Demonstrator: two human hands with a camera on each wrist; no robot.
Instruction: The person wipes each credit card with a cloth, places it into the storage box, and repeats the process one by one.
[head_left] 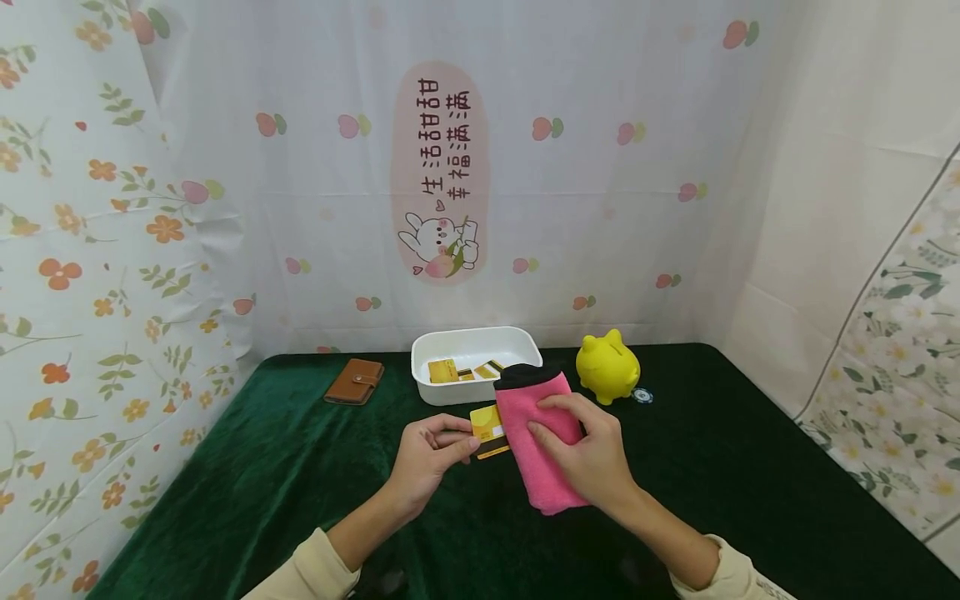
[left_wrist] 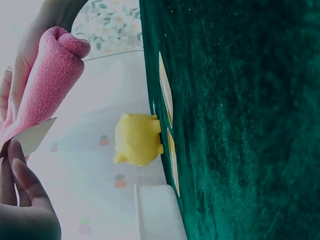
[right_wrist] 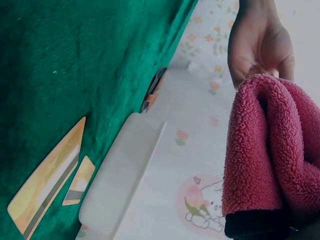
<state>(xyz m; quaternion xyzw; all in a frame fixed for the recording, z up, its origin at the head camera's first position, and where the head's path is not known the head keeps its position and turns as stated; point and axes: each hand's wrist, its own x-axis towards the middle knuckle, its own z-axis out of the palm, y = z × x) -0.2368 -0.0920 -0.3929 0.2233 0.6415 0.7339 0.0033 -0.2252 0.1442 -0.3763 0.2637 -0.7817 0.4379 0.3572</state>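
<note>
Card (head_left: 491,423) at the side of a folded pink towel (head_left: 528,454), above a green-covered desk (head_left: 300,467)

The left grip (head_left: 431,458), a bare hand, pinches the yellow card by its left edge between thumb and fingers. The card is raised off the cloth, its dark stripe low, its right edge up against the towel's left side. The right grip (head_left: 592,454), also bare, holds the towel, its thumb and index finger lying across the front. The towel tilts, its black band (head_left: 528,377) at the upper end.

Behind the hands, a white plastic tray (head_left: 442,395) holds several yellow cards (head_left: 443,371). The wrist views also show two loose cards (right_wrist: 47,177) lying flat on the green cloth near the tray. To the tray's left lies a brown snap wallet (head_left: 355,381); to its right stands a yellow piggy bank (head_left: 608,367), with a poker chip (head_left: 642,396) just beside its base. A pale curtain (head_left: 322,225) printed with fruit and a rabbit (head_left: 441,242) hangs behind the desk. Cream sleeves (head_left: 322,567) cover both forearms in part.
</note>
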